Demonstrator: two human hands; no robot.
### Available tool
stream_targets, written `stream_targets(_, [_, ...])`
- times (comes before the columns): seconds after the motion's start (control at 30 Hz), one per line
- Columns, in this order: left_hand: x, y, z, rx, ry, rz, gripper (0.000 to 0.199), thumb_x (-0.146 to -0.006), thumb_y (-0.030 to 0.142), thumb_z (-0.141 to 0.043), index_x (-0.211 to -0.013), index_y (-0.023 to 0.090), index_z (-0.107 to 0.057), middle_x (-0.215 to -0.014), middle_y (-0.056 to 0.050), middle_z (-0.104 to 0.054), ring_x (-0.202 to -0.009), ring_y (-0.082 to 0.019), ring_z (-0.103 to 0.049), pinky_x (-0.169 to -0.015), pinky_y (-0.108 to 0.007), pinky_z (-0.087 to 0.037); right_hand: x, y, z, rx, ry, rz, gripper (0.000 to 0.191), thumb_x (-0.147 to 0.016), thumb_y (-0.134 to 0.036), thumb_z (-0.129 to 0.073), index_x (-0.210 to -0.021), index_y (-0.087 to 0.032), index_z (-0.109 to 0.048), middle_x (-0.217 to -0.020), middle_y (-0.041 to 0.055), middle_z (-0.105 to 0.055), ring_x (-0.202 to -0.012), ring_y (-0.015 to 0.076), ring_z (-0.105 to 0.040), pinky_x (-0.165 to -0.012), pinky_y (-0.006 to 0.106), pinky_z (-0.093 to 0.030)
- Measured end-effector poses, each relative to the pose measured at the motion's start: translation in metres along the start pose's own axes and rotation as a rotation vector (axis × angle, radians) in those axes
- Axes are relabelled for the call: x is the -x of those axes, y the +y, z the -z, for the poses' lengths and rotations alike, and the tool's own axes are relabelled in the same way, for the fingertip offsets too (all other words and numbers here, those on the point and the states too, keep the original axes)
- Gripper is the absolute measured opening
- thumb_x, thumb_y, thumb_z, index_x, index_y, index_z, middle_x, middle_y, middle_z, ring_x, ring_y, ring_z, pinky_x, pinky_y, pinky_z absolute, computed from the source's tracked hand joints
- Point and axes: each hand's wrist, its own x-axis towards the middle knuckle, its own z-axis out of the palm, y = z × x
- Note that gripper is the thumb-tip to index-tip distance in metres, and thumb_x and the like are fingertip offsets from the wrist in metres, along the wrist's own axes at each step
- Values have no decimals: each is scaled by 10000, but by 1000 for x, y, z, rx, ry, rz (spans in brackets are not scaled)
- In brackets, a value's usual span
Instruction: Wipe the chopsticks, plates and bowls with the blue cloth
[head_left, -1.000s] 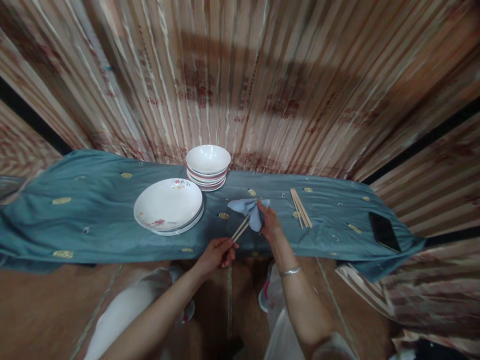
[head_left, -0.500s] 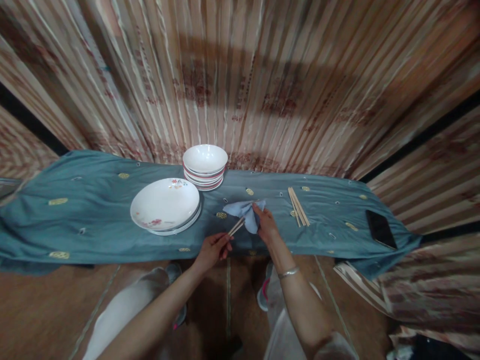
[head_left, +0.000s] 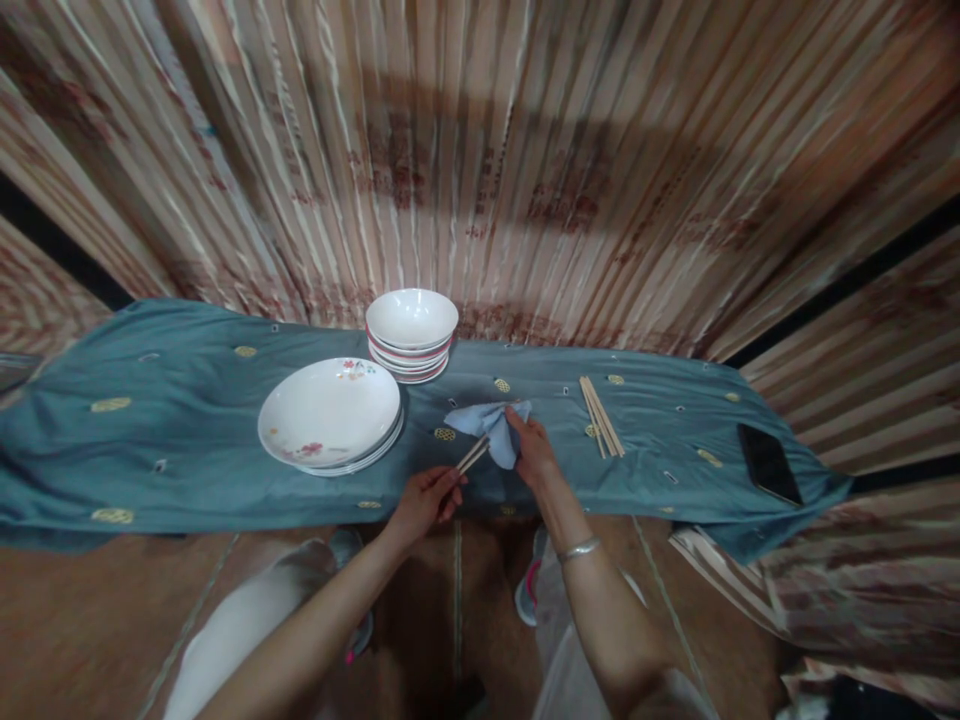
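Observation:
Wooden chopsticks [head_left: 474, 455] are pinched near one end by my left hand [head_left: 429, 498], low over the table's front edge. A light blue cloth [head_left: 491, 425] wraps the other part of them, with my right hand [head_left: 534, 447] closed on it. The chopstick tips are mostly hidden in the cloth. To the right, several more chopsticks [head_left: 601, 418] lie loosely together on the teal tablecloth [head_left: 525, 365].
A stack of white plates [head_left: 330, 412] with floral prints stands left of my hands. Behind it is a stack of white bowls [head_left: 412, 318] with red bands. A black phone [head_left: 769, 463] lies at the table's right end. A striped curtain [head_left: 480, 180] hangs behind.
The view has shifted very slightly. Both hands keep their hold on the chopsticks and cloth, in almost the same places.

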Motion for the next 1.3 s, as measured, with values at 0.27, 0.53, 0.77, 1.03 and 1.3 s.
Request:
stream_targets(0.27, [-1,5,-1,22,19,-8,450,-589,523,-751,-760,114,-675,-563,2,-610,-396,-53,-422,-397,-213,-249,-3,-9,2,-142,144,-32,168,-657,-314,-769,-718,-194,-668,-667,-7,-723,-658,178,-677,-687,293,-550])
stream_targets(0.53, [-3,3,-7,128,14,43,453,-586,528,-752,-721,107,-654,-514,23,-559,-373,-44,-396,-385,-210,-213,-1,1,-11,-163,173,-38,184,-767,-376,-685,-727,-198,-662,-686,-2,-723,-655,156,-673,-665,259,-535])
stream_targets(0.77, [-10,7,-11,153,1,28,422,-637,527,-710,-715,119,-634,-507,31,-540,-363,-43,-360,-396,-214,-193,9,20,-23,-39,22,-73,351,-641,-503,-745,-610,-190,-589,-512,-32,-613,-452,110,-536,-473,226,-417])
stream_targets(1.03, [-17,5,-8,65,-17,-32,456,-742,543,-576,-503,156,-538,-357,32,-408,-337,-54,-291,-412,-236,-167,25,36,-34,76,-159,-124,445,-592,-574,-741,-594,-175,-543,-424,-49,-529,-346,73,-414,-360,208,-302])
stream_targets(1.3, [-16,6,-8,99,35,-31,417,-599,530,-726,-651,128,-629,-544,-13,-603,-384,-62,-421,-405,-216,-256,25,27,-34,74,-120,-124,446,-542,-574,-753,-582,-179,-551,-424,-47,-530,-340,71,-393,-341,210,-294])
